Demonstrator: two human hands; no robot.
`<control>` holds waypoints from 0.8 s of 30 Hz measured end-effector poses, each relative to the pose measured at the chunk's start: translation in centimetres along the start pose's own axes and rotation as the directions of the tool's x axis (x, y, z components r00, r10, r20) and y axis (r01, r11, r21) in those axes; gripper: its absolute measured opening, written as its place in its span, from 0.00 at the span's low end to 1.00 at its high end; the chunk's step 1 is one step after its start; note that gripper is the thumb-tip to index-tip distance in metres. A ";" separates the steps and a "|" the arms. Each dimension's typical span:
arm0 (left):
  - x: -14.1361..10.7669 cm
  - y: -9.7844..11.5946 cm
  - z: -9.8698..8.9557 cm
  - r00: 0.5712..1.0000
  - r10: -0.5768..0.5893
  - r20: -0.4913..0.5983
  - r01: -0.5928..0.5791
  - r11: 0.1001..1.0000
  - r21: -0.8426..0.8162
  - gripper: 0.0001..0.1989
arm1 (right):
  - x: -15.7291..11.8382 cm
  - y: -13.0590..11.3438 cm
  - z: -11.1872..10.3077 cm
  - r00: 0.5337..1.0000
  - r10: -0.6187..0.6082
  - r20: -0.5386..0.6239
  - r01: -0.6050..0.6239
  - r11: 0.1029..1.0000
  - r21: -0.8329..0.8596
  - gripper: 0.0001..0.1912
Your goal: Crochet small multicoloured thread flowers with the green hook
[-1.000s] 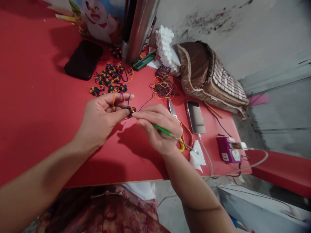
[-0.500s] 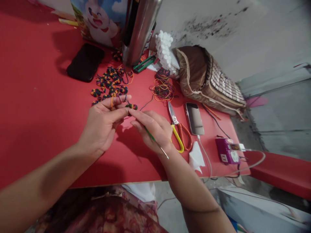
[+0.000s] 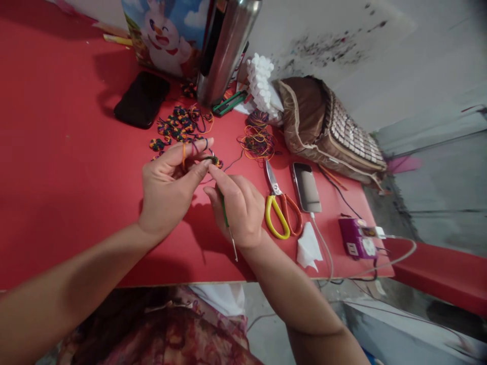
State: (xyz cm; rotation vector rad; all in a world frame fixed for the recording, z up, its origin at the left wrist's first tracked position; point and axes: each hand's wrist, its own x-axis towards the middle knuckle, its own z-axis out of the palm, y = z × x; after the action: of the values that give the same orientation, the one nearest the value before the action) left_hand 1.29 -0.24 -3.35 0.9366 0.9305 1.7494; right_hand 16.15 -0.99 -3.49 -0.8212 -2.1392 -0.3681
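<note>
"So, where does the yarn piece (image 3: 217, 161) sit?"

"The left hand (image 3: 165, 185) pinches it at the thumb tip, strands (image 3: 195, 147) looped over the extended index finger. Fingertips of the right hand (image 3: 242, 208) come in right beside it."

"And the hook (image 3: 224, 209)?"

"Gripped in the right hand, its long axis slanting from near the piece toward the near edge of the table (image 3: 76, 182)."

"Is its working tip visible?"

"Can't tell: right fingers cover the upper shaft, and a pale glint by the piece is too small to read."
</note>
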 end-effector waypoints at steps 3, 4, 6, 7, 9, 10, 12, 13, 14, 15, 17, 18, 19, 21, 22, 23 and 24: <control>0.3 -0.4 -0.6 0.984 0.146 0.098 -0.161 0.973 0.163 0.12 | 0.2 0.0 -0.4 1.000 0.002 -0.005 -0.002 1.000 0.014 0.14; 0.4 -0.5 -0.7 0.961 0.247 0.125 -0.266 0.951 0.161 0.12 | 0.2 0.0 -0.5 1.000 0.010 0.000 -0.010 0.999 0.032 0.14; 0.7 -0.7 -0.9 0.940 0.307 0.149 -0.332 0.926 0.183 0.13 | 0.3 0.0 -0.8 1.000 0.029 0.012 -0.030 0.996 0.079 0.14; 0.7 -0.9 -0.9 0.938 0.309 0.158 -0.337 0.919 0.203 0.13 | 0.4 0.1 -0.9 0.999 0.037 0.016 -0.039 0.994 0.102 0.14; 0.9 -1.2 -1.1 0.932 0.326 0.160 -0.356 0.906 0.228 0.12 | 0.4 0.2 -1.2 0.998 0.062 0.024 -0.065 0.988 0.137 0.13; 1.0 -1.3 -1.2 0.930 0.329 0.163 -0.361 0.902 0.238 0.12 | 0.4 0.3 -1.2 0.997 0.075 0.026 -0.079 0.985 0.153 0.13; 1.2 -1.5 -1.4 0.929 0.324 0.176 -0.361 0.899 0.249 0.11 | 0.3 0.5 -1.3 0.994 0.109 0.030 -0.112 0.974 0.199 0.12; 1.2 -1.6 -1.5 0.934 0.306 0.187 -0.347 0.902 0.256 0.11 | 0.3 0.7 -1.4 0.991 0.128 0.036 -0.132 0.965 0.225 0.12; 1.3 -1.5 -1.6 0.935 0.294 0.198 -0.339 0.904 0.259 0.10 | 0.3 0.8 -1.4 0.988 0.146 0.041 -0.151 0.956 0.249 0.11; 1.3 -1.4 -1.6 0.935 0.288 0.206 -0.336 0.905 0.259 0.10 | 0.3 0.9 -1.5 0.985 0.164 0.044 -0.170 0.948 0.268 0.11; 1.2 -0.9 -1.5 0.941 0.274 0.201 -0.320 0.912 0.257 0.09 | 0.4 1.0 -1.7 0.980 0.192 0.048 -0.198 0.937 0.288 0.10; 1.1 -0.5 -1.4 0.951 0.243 0.192 -0.289 0.921 0.263 0.09 | 0.4 1.0 -1.8 0.979 0.199 0.050 -0.205 0.935 0.291 0.10; 0.9 -0.1 -1.2 0.965 0.202 0.167 -0.241 0.933 0.267 0.08 | 0.5 0.9 -2.0 0.978 0.202 0.051 -0.208 0.933 0.293 0.11; 0.7 0.9 -0.8 0.991 0.049 0.127 -0.085 0.953 0.291 0.10 | 0.7 0.8 -2.3 0.974 0.214 0.070 -0.225 0.928 0.297 0.11; 0.6 1.4 -0.6 0.992 0.028 0.123 -0.062 0.958 0.280 0.11 | 0.7 0.7 -2.4 0.970 0.230 0.081 -0.243 0.922 0.300 0.11; 0.6 1.7 -0.4 0.994 0.008 0.110 -0.037 0.963 0.268 0.11 | 0.8 0.7 -2.5 0.964 0.252 0.085 -0.266 0.915 0.304 0.11; 0.6 2.0 -0.3 0.995 -0.006 0.103 -0.021 0.968 0.252 0.11 | 0.8 0.6 -2.6 0.957 0.277 0.089 -0.291 0.906 0.308 0.12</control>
State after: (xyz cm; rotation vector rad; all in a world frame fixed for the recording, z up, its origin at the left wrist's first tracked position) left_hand 0.16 -0.34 -1.64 1.1840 1.1004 1.5963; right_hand 17.71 -1.51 -1.21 -0.9381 -2.0069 0.1467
